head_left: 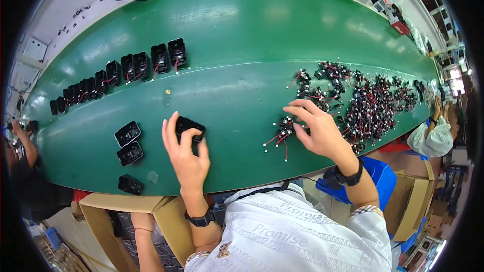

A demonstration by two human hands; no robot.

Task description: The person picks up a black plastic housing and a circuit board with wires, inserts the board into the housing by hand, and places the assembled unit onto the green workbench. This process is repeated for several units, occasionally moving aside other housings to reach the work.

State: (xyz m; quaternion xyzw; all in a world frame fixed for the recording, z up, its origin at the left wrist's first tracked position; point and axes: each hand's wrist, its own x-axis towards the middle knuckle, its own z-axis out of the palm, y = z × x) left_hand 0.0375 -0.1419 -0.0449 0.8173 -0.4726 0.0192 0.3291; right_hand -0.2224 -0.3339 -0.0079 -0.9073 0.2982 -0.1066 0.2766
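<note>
My left hand (187, 163) grips a black plastic housing (188, 125) by its sides, resting on or just above the green table. Its inside cannot be made out. My right hand (320, 130) is at the near left edge of a heap of small black components with red and black wires (374, 106). Its thumb and fingers are apart beside a small cluster of these wired parts (285, 127); I see nothing held between them. To the left of my left hand lie two open black housings (128, 134) and a third, darker housing (131, 185) near the table edge.
A slanting row of black housings (140, 65), several with red wires, stands at the far left. Below the table edge, another person's hand (143, 220) reaches into an open cardboard box (174, 224). Co-workers sit at both ends. A blue bin (380, 179) stands at right.
</note>
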